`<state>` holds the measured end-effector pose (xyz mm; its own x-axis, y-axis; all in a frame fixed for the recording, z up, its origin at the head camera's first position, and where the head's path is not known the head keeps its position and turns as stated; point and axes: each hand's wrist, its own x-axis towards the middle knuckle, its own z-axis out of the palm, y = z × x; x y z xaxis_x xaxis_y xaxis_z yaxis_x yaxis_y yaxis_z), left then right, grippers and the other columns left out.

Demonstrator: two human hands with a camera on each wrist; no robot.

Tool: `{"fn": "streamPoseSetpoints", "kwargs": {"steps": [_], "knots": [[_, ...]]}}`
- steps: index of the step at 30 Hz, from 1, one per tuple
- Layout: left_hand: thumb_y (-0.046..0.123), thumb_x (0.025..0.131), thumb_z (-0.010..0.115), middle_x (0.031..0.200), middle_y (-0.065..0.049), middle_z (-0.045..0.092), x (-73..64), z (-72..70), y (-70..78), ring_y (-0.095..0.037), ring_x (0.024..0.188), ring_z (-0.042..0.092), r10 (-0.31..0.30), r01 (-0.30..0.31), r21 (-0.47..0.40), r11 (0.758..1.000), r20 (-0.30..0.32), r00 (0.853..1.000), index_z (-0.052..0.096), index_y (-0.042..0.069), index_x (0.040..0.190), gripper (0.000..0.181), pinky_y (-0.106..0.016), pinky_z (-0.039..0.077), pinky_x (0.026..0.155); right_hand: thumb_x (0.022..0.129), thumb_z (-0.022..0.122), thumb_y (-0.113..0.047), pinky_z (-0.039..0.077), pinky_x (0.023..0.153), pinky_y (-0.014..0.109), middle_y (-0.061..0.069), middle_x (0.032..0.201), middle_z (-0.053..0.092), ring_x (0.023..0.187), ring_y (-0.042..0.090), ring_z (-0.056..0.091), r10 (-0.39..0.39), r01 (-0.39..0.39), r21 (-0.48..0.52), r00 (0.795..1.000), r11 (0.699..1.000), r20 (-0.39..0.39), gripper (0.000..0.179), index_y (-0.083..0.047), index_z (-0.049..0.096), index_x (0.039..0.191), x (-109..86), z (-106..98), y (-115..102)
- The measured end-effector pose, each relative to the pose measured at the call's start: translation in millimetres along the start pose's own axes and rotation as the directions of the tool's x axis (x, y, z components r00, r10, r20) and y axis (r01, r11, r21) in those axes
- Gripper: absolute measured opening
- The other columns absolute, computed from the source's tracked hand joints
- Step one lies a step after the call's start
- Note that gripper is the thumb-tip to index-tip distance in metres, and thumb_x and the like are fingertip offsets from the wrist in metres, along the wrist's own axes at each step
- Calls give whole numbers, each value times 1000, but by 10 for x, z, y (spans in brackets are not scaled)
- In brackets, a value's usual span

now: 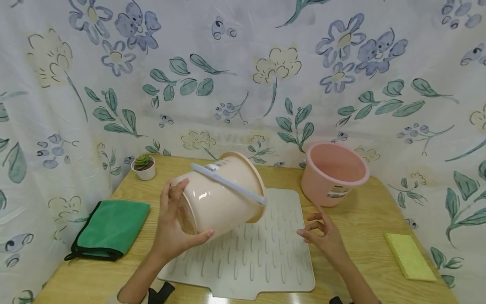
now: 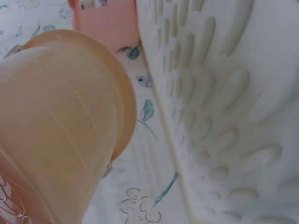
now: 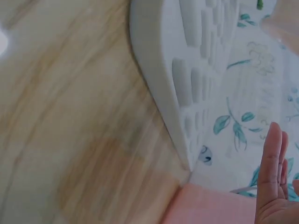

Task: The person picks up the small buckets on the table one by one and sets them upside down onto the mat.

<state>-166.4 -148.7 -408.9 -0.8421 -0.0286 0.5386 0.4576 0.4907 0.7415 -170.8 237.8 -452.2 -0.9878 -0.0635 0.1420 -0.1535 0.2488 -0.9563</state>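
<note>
My left hand (image 1: 172, 232) grips a cream bucket (image 1: 220, 200) near its base, fingers on the far side and thumb on the near side. The bucket is tipped on its side above the ribbed white mat (image 1: 262, 259), its rim facing right and its inside hidden. Across its wall lies a light blue handle (image 1: 228, 183). In the left wrist view the bucket (image 2: 60, 116) fills the left side. My right hand (image 1: 322, 236) holds nothing, fingers loosely bent, by the mat's right edge; extended fingers (image 3: 270, 163) show in the right wrist view.
A pink bucket (image 1: 313, 183) with a label stands upright at the back right. On the left are a folded green cloth (image 1: 114, 226) and a small potted succulent (image 1: 144, 166). A yellow sponge cloth (image 1: 410, 256) lies far right. Behind the wooden table (image 1: 364, 253) hangs a floral curtain (image 1: 243, 84).
</note>
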Motion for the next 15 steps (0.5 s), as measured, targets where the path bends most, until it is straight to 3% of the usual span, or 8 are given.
{"fn": "streamPoseSetpoints", "kwargs": {"steps": [9, 15], "knots": [[26, 46, 98, 161, -20, 12, -16, -189, 53, -51, 129, 37, 24, -20, 154, 988, -23, 999, 38, 26, 152, 122, -75, 43, 81, 83, 77, 0, 58, 62, 27, 10, 119, 44, 83, 1, 63, -117, 98, -175, 988, 980, -102, 90, -16, 27, 157, 62, -258, 6], [28, 46, 98, 161, -23, 13, -45, -299, 106, -55, 124, 40, -14, 17, 226, 974, -16, 1000, 37, 29, 153, 122, -75, 45, 76, 83, 77, 0, 58, 60, 26, 2, 116, 46, 80, -1, 62, -159, 117, -245, 975, 962, -158, 96, -14, 21, 159, 105, -434, -32]]}}
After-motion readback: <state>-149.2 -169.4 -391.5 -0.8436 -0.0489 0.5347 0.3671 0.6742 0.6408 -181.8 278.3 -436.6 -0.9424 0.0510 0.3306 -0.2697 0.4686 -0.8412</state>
